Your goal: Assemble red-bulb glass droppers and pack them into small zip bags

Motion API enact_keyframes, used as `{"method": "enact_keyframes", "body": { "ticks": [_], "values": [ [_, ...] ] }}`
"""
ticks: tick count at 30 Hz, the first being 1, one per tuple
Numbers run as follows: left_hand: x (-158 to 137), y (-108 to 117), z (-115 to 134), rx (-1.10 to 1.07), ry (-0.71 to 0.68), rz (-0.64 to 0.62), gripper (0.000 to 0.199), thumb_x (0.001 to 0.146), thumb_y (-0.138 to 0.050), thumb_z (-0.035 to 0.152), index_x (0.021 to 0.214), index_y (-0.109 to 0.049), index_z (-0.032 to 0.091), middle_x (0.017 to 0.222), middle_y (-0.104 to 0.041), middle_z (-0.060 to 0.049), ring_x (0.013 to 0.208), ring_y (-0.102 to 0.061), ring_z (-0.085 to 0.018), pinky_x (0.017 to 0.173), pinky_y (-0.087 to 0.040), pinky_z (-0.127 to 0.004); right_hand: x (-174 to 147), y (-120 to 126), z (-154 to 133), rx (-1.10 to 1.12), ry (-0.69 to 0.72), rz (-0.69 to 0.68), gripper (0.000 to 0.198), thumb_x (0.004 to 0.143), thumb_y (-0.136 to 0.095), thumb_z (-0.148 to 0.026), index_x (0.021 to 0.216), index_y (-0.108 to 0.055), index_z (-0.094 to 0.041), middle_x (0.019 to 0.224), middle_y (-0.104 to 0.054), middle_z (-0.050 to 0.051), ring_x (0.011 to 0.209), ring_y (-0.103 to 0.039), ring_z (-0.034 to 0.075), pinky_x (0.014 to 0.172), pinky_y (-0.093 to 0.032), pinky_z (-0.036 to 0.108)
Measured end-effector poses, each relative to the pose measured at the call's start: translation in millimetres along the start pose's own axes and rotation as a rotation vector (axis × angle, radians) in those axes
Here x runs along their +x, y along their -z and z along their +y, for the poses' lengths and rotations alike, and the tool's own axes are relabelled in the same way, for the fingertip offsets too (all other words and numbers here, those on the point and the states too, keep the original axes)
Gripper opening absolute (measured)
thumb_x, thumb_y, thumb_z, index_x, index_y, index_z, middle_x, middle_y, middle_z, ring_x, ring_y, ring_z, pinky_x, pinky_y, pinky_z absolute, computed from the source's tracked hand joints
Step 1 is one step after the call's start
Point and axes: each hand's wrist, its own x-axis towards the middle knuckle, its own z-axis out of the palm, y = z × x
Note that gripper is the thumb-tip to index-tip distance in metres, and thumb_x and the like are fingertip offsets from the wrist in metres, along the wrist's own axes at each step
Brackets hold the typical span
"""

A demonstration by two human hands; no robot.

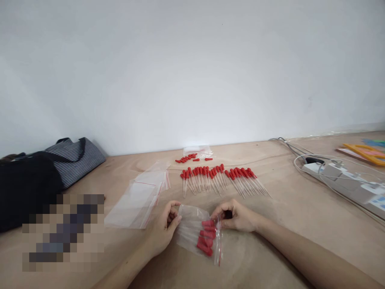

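A clear zip bag point(189, 228) lies tilted between my hands, its red-lined zip edge facing right. Inside are several droppers with red rubber bulbs point(206, 243), bulbs toward the zip side and pale stems toward the left. My left hand point(167, 226) pinches the bag's far left corner. At the zip end, my right hand point(234, 216) is closed on the bag's far right corner, close to the topmost bulb; its fingertips are partly hidden. Beyond the bag, more red-bulbed droppers point(204, 176) lie side by side in a row, with a second group point(245, 180) to their right.
Flat zip bags point(135, 200) overlap left of my hands. Loose red bulbs point(186, 158) lie near another clear bag point(198, 150) by the wall. A striped black bag point(75, 160) stands left, beside a blurred-out patch. At right are a power strip point(345, 180), cables and an orange-framed item point(365, 154).
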Motion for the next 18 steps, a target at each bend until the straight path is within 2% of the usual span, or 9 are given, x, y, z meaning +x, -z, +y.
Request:
{"method": "enact_keyframes", "body": {
  "ticks": [2,4,8,12,15,18],
  "values": [
    [1.0,0.3,1.7,-0.019,-0.005,0.035,0.022,0.077,-0.044,0.025,0.099,-0.046,0.02,0.067,-0.05,0.003,0.06,-0.051,-0.013,0.058,-0.043,-0.025,1.2,-1.4,-4.3,-0.006,-0.015,-0.008,0.026,0.06,-0.07,-0.031,0.08,-0.066,-0.015,0.066,-0.062,0.001,0.053,-0.049,0.008,0.051,-0.04,0.02],
    [1.5,0.6,4.1,-0.04,-0.001,0.052,0.022,0.077,-0.043,0.024,0.097,-0.046,0.019,0.067,-0.049,0.003,0.06,-0.051,-0.013,0.057,-0.043,-0.025,4.1,-5.2,-7.0,-0.07,0.008,0.039,0.023,0.057,-0.072,-0.029,0.073,-0.066,-0.014,0.062,-0.061,0.0,0.051,-0.048,0.008,0.049,-0.04,0.019],
    [4.0,5.4,6.0,-0.029,-0.028,0.064,0.022,0.078,-0.042,0.023,0.099,-0.047,0.018,0.066,-0.047,0.003,0.06,-0.051,-0.013,0.057,-0.043,-0.025,16.6,-18.0,-5.2,-0.207,0.118,0.131,0.016,0.06,-0.069,-0.029,0.062,-0.064,-0.014,0.055,-0.059,-0.001,0.048,-0.048,0.007,0.047,-0.037,0.018],
    [18.3,21.5,0.1,0.07,-0.088,0.079,0.025,0.078,-0.04,0.022,0.102,-0.047,0.017,0.07,-0.05,0.001,0.064,-0.053,-0.014,0.061,-0.046,-0.027,34.2,-30.0,-5.0,-0.258,0.143,0.199,0.015,0.061,-0.069,-0.028,0.059,-0.062,-0.014,0.053,-0.057,-0.002,0.047,-0.047,0.007,0.045,-0.035,0.018],
    [30.1,34.7,-6.1,0.24,-0.205,0.183,0.023,0.077,-0.044,0.022,0.099,-0.05,0.017,0.08,-0.056,-0.003,0.077,-0.055,-0.018,0.071,-0.046,-0.032,40.9,-32.7,-10.4,-0.272,0.175,0.114,0.014,0.065,-0.066,-0.026,0.071,-0.064,-0.014,0.056,-0.057,-0.002,0.049,-0.047,0.007,0.046,-0.036,0.018],
    [24.6,40.3,-9.2,0.369,-0.361,0.305,0.017,0.078,-0.047,0.023,0.092,-0.054,0.018,0.089,-0.057,-0.006,0.088,-0.053,-0.02,0.078,-0.044,-0.036,39.0,-28.8,-13.6,-0.349,0.268,0.011,0.025,0.069,-0.06,-0.024,0.093,-0.062,-0.016,0.065,-0.059,0.0,0.055,-0.05,0.009,0.05,-0.039,0.018]
  ]
}}
